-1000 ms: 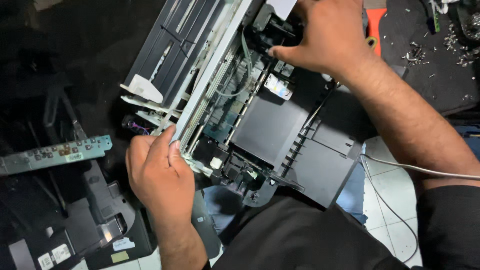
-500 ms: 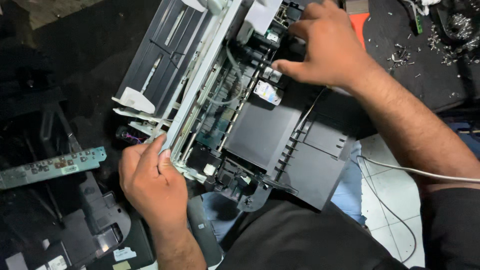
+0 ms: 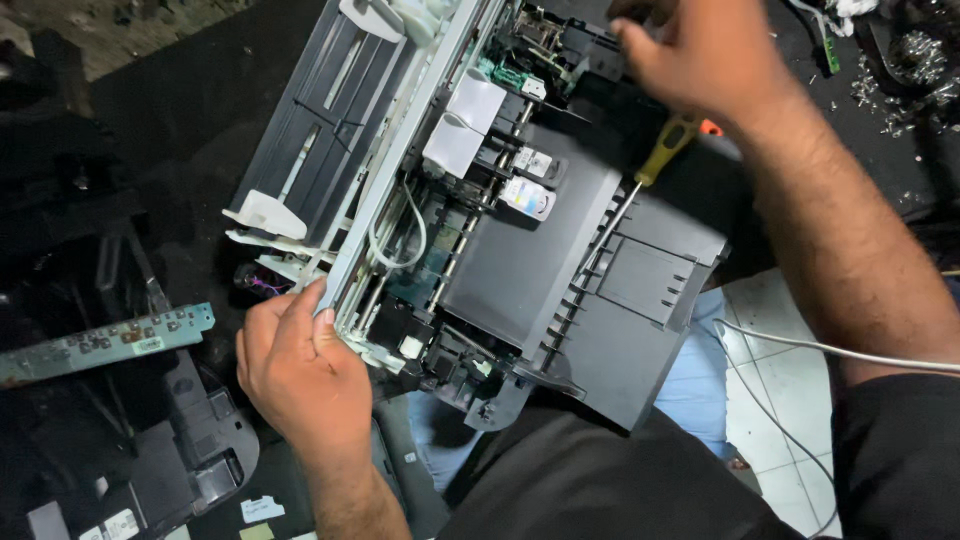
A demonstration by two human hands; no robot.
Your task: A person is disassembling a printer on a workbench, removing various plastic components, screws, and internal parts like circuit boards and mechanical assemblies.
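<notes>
1. Since the earlier frames the right hand [image 3: 700,55] has slid up to the printer's [image 3: 560,270] far end, uncovering a screwdriver [image 3: 640,190], and the left hand [image 3: 300,375] has shifted slightly along the near corner.
2. Left hand: fingers curled and clamped on the printer's near corner, fingertips on the pale metal rail [image 3: 400,170].
3. Right hand: fingers bent together over the dark parts at the far end; whether it grips anything I cannot tell.
4. Screwdriver: yellow handle just below the right wrist, shaft lying slanted on the grey cover toward the person.
5. Two ink cartridges [image 3: 525,185] sit between the hands, nearer the right one.
6. White tubing [image 3: 400,235] loops just beyond the left fingertips.
7. Left of the left hand lies a green circuit strip [image 3: 110,340], apart from the printer.
8. Loose screws [image 3: 900,70] lie scattered right of the right forearm.
9. White cable [image 3: 830,350] runs under the right forearm.
</notes>
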